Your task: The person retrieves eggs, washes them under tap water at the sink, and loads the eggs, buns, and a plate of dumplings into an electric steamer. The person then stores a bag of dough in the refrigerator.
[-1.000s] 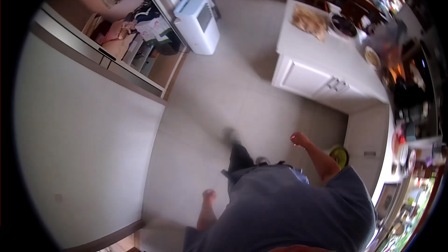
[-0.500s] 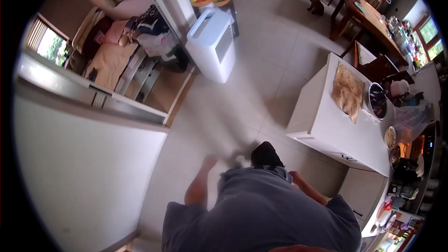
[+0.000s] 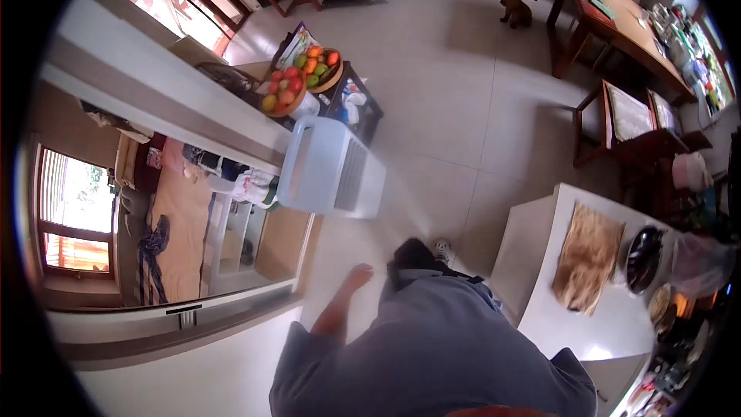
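My left hand (image 3: 357, 276) hangs at my side above the tiled floor, touching nothing. It looks loosely open, with nothing visible in it. Ahead of it stands a pale blue and white portable cooler unit (image 3: 324, 166). My right hand is out of sight behind my body and the grey shirt (image 3: 440, 347). On my right is a white counter (image 3: 532, 316) with a brown crumpled sheet (image 3: 588, 259) and a dark bowl (image 3: 644, 260) on it.
Fruit baskets (image 3: 284, 93) rest on a dark stand (image 3: 363, 112) behind the cooler. A brown dog (image 3: 515, 9) sits on the floor ahead. A chair (image 3: 598, 127) and a wooden table (image 3: 617, 8) are at right. A glazed partition (image 3: 177, 301) runs along my left.
I have moved forward, and the cooler, fruit and counter appear closer and lower in view. My left hand has swung slightly forward. My right forearm has gone out of sight.
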`<action>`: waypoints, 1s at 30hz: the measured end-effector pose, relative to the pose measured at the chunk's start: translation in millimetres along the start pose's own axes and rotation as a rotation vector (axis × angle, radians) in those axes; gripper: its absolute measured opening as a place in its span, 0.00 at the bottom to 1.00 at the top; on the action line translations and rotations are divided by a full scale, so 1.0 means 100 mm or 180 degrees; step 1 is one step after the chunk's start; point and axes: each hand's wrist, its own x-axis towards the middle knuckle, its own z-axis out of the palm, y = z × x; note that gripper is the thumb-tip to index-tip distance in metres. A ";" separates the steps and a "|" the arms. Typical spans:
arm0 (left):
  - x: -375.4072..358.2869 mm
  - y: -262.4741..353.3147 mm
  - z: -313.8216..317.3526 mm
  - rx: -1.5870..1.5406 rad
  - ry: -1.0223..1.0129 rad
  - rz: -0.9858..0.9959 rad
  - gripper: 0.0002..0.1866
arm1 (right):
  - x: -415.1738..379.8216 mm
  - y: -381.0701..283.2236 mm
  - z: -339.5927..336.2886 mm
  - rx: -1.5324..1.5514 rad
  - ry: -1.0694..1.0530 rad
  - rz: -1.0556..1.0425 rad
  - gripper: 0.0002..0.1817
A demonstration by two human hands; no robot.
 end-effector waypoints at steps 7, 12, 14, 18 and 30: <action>1.65 -0.04 -0.35 -0.0135 -0.0669 -0.1164 0.12 | 1.32 -2.38 -1.09 0.0476 0.0462 -0.0326 0.11; 3.60 0.45 -0.95 -0.0828 -0.0675 -0.0620 0.10 | 2.25 -3.64 -1.46 0.0171 0.0317 -0.0278 0.10; 4.53 0.79 -1.33 0.0137 -0.0611 0.0197 0.05 | 2.51 -4.11 -1.58 -0.0090 0.0135 -0.0212 0.10; 6.36 2.40 -2.54 0.1141 -0.0130 0.0516 0.13 | 2.94 -5.12 -1.79 -0.0289 -0.0027 -0.0074 0.10; 8.95 4.07 -4.69 -0.0688 0.1001 0.0372 0.14 | 5.80 -8.72 -2.06 -0.2416 -0.0837 -0.0811 0.09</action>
